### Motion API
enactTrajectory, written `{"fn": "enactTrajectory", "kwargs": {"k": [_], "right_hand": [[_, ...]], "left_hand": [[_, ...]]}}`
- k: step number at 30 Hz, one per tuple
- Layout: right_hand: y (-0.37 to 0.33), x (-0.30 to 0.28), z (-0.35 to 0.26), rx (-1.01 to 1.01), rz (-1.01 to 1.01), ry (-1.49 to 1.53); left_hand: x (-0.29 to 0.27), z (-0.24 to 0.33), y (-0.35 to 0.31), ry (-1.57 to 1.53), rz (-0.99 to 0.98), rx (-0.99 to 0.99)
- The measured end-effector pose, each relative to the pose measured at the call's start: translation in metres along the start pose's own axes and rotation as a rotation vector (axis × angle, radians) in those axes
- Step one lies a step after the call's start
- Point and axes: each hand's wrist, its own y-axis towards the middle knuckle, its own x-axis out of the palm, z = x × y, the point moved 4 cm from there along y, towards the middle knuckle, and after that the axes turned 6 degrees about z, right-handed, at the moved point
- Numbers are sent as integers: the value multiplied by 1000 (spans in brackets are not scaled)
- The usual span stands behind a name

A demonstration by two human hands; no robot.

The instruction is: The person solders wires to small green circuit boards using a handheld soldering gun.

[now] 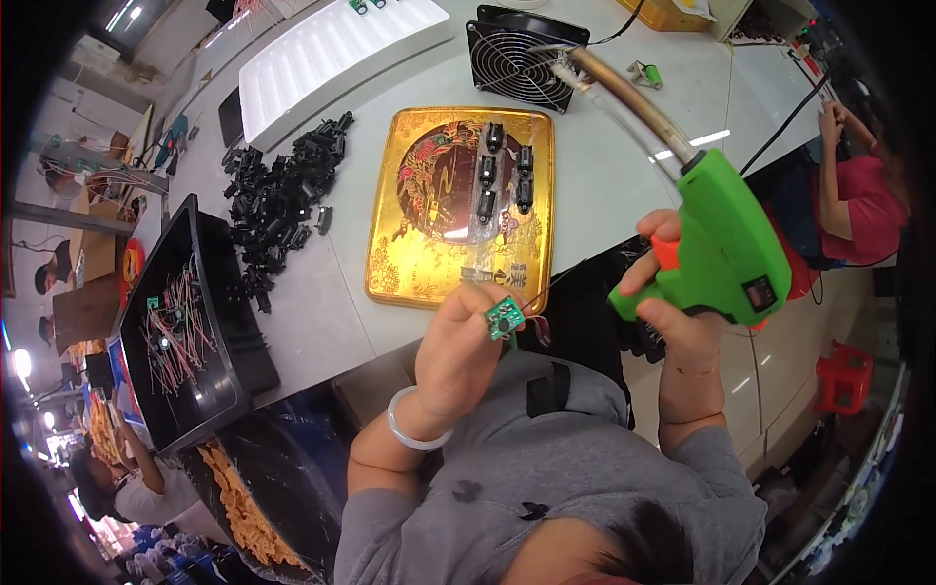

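Note:
My left hand [454, 353], raised over the table's near edge, pinches a small green circuit board [504, 320] with thin wires trailing from it. My right hand [690, 339] is wrapped round the handle of a green soldering gun [731, 229], a finger at its orange trigger. The gun's long metal barrel [639, 105] points up and left, its tip in front of a black fan [517, 63], well apart from the board. Beyond my left hand lies a gold tin [385, 263] with several small black housings [486, 203] in two columns on clear tape.
Loose black housings [283, 185] are heaped left of the tin. A black bin [226, 341] at the left holds wired green boards. Behind stands a white ribbed tray [341, 58]. A person in red [863, 205] sits at the right, near a red stool [844, 378].

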Motion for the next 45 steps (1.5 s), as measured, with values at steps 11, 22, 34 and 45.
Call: {"fn": "enactTrajectory", "kwargs": {"k": [11,22,34,45], "right_hand": [[-20,40,14,234,-220,-406],[-21,40,3,-177,-321,-827],[-33,33,39,51,-94,-586],[-18,41,40,53,-168,-553]], "left_hand": [[0,-19,-8,300,37,124],[1,-20,-12,272,-25,-28],[5,-7,-7,655,31,-61],[-8,29,-13,570,-54,-643]]}}
